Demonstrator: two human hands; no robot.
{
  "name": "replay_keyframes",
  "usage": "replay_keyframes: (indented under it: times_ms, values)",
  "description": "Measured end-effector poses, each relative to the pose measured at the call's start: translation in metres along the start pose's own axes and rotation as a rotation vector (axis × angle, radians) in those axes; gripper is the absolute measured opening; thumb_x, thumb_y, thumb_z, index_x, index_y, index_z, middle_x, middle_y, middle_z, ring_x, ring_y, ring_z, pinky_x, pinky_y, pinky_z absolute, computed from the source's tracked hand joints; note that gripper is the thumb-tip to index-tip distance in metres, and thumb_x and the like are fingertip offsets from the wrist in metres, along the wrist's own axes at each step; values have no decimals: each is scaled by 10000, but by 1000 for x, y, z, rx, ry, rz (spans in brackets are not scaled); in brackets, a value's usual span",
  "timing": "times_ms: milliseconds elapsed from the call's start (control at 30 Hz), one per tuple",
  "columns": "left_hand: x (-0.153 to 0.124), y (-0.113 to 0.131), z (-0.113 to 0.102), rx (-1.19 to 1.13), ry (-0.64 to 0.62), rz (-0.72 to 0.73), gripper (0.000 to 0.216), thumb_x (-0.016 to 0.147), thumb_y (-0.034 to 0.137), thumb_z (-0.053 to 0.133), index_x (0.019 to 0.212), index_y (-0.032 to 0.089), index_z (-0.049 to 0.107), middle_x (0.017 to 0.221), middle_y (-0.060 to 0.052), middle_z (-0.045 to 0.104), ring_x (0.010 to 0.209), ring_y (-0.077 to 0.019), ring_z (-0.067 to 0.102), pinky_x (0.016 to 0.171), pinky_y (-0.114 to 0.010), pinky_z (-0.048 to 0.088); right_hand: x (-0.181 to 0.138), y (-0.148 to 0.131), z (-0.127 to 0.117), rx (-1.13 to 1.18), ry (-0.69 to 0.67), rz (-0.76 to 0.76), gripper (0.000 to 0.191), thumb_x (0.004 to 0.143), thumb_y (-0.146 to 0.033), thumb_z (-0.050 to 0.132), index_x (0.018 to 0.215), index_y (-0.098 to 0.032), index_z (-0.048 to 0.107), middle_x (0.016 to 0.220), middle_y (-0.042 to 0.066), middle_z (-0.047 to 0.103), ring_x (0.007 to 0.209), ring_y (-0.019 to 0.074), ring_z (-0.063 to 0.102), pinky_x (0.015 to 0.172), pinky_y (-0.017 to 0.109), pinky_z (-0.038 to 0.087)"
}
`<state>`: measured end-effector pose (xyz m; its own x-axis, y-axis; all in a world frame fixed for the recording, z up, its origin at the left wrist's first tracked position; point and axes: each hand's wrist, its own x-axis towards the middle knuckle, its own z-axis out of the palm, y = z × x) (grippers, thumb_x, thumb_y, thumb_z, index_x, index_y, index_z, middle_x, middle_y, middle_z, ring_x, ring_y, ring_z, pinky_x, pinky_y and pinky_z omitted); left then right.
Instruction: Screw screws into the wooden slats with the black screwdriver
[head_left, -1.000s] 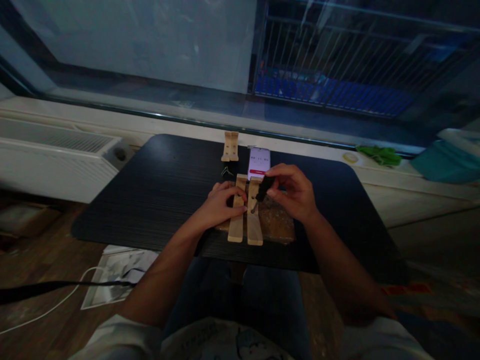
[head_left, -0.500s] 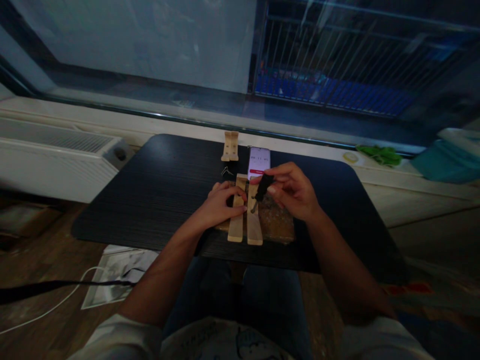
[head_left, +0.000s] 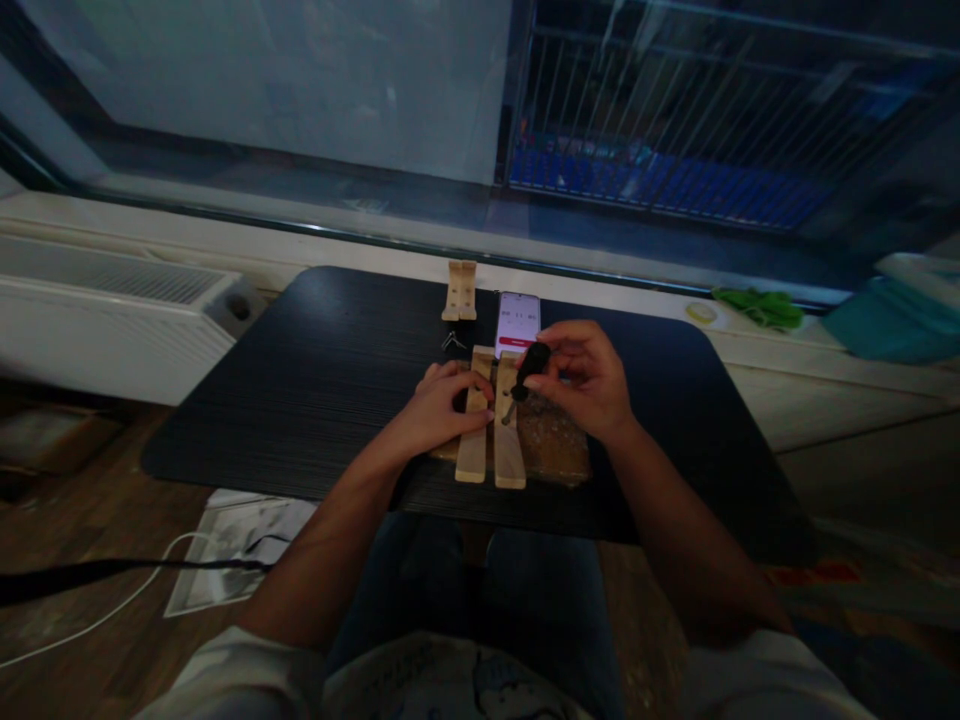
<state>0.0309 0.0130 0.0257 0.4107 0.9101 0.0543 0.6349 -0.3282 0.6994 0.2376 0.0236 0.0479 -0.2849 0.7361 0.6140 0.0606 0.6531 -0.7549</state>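
Observation:
Two pale wooden pieces lie side by side on a brown board, a left piece and a right piece, both with flared near ends. My left hand curls over the left piece, thumb and fingertips pressed near its inner edge. Between the thumb and fingers of my right hand is a black-handled screwdriver. It slants, its metal tip down on the right piece, close to a small dark hole. The brown board shows beneath, mostly to the right.
On the dark table, a phone with a lit timer lies behind the pieces. Another pair of wooden pieces with holes stands at the back edge, small metal parts in front. A radiator is left; a teal container sits on the sill.
The screwdriver has turned a little in my right fingers, which have shifted their grip around its handle. My left hand and the wooden pieces stay where they were.

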Motion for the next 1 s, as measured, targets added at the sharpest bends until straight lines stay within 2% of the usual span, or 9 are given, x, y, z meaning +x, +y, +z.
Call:
replay_keyframes:
  times_ms: [367,600,733,900,1000]
  values:
    - [0,0,0,3,-2,-4,174,768,272,687,933,217,691,1012,-38,541,1067,-274,461,996,-454,362,1,-3,5,-136,88,-108,317,745,-313,757,1003,-306,573,865,-43,564,465,48,440,380,212,420]
    - [1,1,0,12,1,-4,175,763,277,687,926,215,694,997,-33,539,1050,-268,464,987,-440,364,2,-3,4,-145,53,-131,280,764,-335,741,993,-278,590,829,-45,582,455,46,440,381,210,399]
    - [1,1,-1,18,-4,-2,165,762,278,684,916,219,687,1027,-30,544,1047,-265,457,987,-442,359,1,-3,0,-110,-18,-164,241,833,-275,665,1064,-301,602,775,-53,567,526,63,502,454,210,438]
    - [1,1,-1,15,-8,-1,165,766,290,671,915,222,679,1027,-31,544,1050,-270,457,987,-446,358,0,-6,0,27,-121,-51,232,882,-273,587,1111,-282,551,1044,5,664,502,38,514,432,203,451]
    - [1,0,-1,23,-4,-8,165,762,294,669,912,225,681,988,-28,532,1036,-272,454,984,-454,356,0,-8,0,123,-147,38,227,889,-316,574,1102,-271,508,1064,19,686,453,25,498,396,189,444]
